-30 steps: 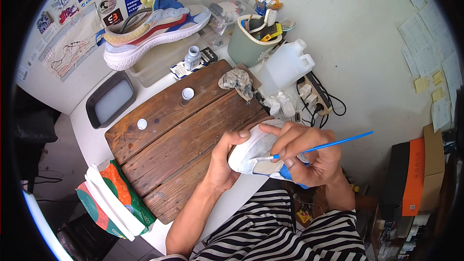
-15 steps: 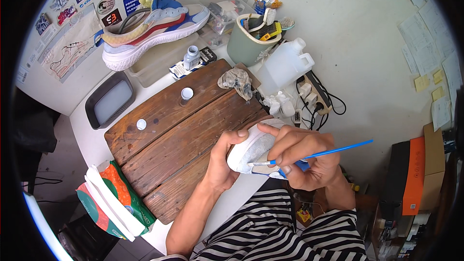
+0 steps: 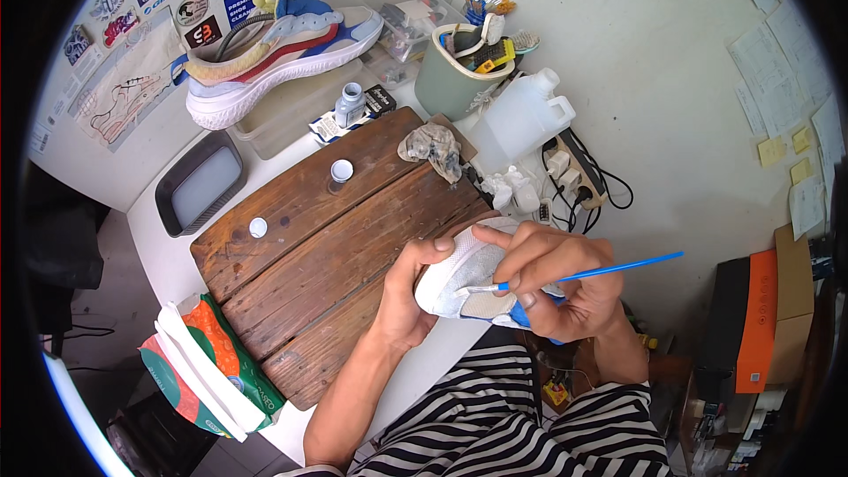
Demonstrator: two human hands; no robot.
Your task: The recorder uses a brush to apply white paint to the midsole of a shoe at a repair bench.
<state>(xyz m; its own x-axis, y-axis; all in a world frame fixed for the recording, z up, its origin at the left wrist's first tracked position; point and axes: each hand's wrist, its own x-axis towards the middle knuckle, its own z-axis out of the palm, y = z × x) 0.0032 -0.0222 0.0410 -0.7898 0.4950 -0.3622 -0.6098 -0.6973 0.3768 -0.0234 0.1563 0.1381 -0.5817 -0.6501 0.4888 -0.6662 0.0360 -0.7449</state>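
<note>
A pale grey and white sneaker [image 3: 473,272] with blue parts is held over the near right edge of the wooden board. My left hand [image 3: 407,294] grips its end, thumb on the pale upper. Between the fingers of my right hand [image 3: 563,280] is a slim paintbrush [image 3: 632,264] with a blue handle, its bristles touching the sneaker's grey panel. Some fingers of that hand rest against the shoe, and they hide part of it. On the board [image 3: 353,238] stand a small open pot [image 3: 341,171] of white stuff and a white cap [image 3: 258,227].
The matching sneaker [image 3: 283,57] sits on a clear plastic box at the back. Beside it are a small bottle [image 3: 351,104], a green bucket [image 3: 442,79] of brushes and a translucent jug [image 3: 521,119]. A crumpled rag [image 3: 431,152], a dark tray [image 3: 201,184] and a tissue pack [image 3: 212,367] lie around the board.
The brush tip has moved slightly up and to the right along the sneaker's panel, with my right hand shifting a little. My left hand and the sneaker stay nearly still.
</note>
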